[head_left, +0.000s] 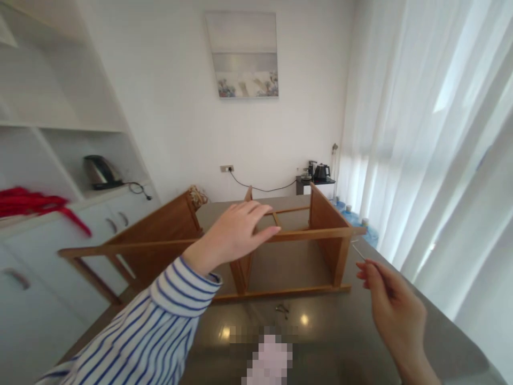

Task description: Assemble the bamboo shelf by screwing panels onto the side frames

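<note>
A wooden furniture frame [298, 235] with slatted ends and panels lies on its side on the dark, glossy table [332, 342]. Over its upper rail, near the middle, my left hand [232, 232] reaches with fingers and thumb stretched out; it grips nothing that I can see. At the frame's right end, my right hand [395, 305] pinches a thin metal rod that looks like a hex key [359, 250]. The rod's far end is close to the frame's corner, and I cannot tell whether they touch. Small metal hardware [282, 309] rests on the table before the frame.
To the left, white cabinets [60, 251] carry a kettle [102, 172] and red cloth or ribbon [36, 203]. Water bottles [360, 222] stand beyond the table's right edge near white curtains [425, 133]. A pixelated pink patch [270, 358] covers the near table area.
</note>
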Demonstrator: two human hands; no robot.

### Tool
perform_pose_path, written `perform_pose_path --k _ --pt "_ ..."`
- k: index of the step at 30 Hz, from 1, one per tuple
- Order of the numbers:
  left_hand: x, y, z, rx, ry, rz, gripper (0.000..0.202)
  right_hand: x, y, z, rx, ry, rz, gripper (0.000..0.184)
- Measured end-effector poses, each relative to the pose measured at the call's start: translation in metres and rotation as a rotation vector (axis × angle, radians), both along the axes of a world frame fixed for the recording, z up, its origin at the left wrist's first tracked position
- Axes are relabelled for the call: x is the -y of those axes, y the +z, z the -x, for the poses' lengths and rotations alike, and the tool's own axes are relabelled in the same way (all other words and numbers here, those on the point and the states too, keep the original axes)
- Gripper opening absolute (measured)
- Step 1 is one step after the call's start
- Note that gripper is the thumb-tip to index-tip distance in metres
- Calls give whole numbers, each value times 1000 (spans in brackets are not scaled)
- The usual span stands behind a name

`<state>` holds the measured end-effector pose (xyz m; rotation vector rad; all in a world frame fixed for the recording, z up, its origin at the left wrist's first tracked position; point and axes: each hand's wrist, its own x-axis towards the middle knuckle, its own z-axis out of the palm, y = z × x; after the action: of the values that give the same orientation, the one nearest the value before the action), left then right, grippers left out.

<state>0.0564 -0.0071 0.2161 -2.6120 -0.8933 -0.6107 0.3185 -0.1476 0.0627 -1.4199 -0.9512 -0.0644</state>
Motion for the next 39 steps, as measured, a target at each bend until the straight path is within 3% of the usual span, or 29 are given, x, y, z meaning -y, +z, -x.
perform_pose_path --k 5,9,14,19,24,31,35,39 --pt "-20 -24 107 17 260 109 64 -24 27 32 14 194 -54 33" --pt "-26 -44 139 -85 345 141 68 -57 44 50 -17 338 -82 35" --pt "-24 -43 137 -146 425 136 63 -93 49 60 -56 395 -92 42" --pt "-23 -44 132 -131 424 81 62 -102 47 59 36 319 -64 43" --pt "-16 -49 119 -116 435 42 64 -108 51 46 109 239 -33 44" --pt "10 -49 84 -98 455 1 62 -122 55 19 64 237 -24 50" --pt "20 -47 69 -115 470 11 62 -119 54 15 18 214 -52 50" --pt "24 -44 59 -135 450 43 61 -96 49 29 6 184 -83 43"
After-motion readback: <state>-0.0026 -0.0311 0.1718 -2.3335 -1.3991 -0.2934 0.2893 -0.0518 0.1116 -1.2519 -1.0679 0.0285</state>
